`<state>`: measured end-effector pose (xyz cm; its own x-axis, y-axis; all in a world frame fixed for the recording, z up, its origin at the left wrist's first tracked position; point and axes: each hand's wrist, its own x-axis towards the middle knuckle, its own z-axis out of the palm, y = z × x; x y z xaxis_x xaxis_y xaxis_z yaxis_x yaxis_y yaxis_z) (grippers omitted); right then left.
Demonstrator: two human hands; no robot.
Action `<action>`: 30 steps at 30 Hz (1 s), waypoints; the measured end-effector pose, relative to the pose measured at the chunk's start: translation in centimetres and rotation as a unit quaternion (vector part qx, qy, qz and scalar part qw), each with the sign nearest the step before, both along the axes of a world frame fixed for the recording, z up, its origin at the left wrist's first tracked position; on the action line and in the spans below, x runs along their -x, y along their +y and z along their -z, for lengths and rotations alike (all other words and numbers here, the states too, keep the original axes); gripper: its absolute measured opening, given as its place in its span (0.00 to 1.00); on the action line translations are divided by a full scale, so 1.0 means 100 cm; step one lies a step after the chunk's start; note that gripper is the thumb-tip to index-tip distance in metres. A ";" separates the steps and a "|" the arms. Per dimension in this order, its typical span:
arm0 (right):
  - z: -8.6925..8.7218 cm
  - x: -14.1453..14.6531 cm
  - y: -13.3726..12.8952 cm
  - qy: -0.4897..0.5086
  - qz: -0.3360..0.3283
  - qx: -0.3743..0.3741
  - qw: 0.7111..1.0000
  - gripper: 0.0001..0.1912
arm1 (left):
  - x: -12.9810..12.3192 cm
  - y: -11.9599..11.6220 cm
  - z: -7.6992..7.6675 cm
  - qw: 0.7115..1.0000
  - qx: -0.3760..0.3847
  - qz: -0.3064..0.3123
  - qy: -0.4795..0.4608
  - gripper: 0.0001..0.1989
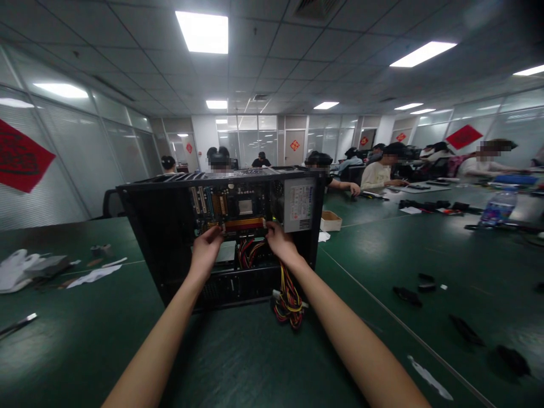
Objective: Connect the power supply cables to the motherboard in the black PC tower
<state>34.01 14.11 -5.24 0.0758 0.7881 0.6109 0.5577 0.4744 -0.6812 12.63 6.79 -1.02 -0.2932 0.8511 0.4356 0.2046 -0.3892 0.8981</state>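
The computer case [155, 226] stands open-sided before me, its motherboard [267, 195] and power supply [298, 205] already in place inside. Within the case, my hands are apart at opposite ends of the memory slots [244, 224], left hand [205, 250] and right hand [280, 243]; I can't tell whether either grips a latch. Left unconnected, a power-cable bundle [289, 303] spills over the case's lower edge.
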 end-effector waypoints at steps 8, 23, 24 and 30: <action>-0.005 -0.001 -0.002 0.000 -0.006 0.034 0.999 0.17 | -0.002 0.000 0.000 0.999 -0.001 -0.011 0.039 0.22; -0.010 0.001 -0.013 -0.004 -0.003 0.042 0.999 0.16 | -0.013 -0.011 0.001 0.986 -0.014 -0.032 0.162 0.28; -0.011 0.001 -0.015 -0.010 -0.003 0.043 0.999 0.16 | -0.016 -0.012 0.002 0.981 -0.026 -0.042 0.186 0.29; -0.014 0.001 -0.025 -0.040 0.015 0.003 0.999 0.12 | -0.022 -0.019 0.009 0.965 -0.058 -0.044 0.253 0.30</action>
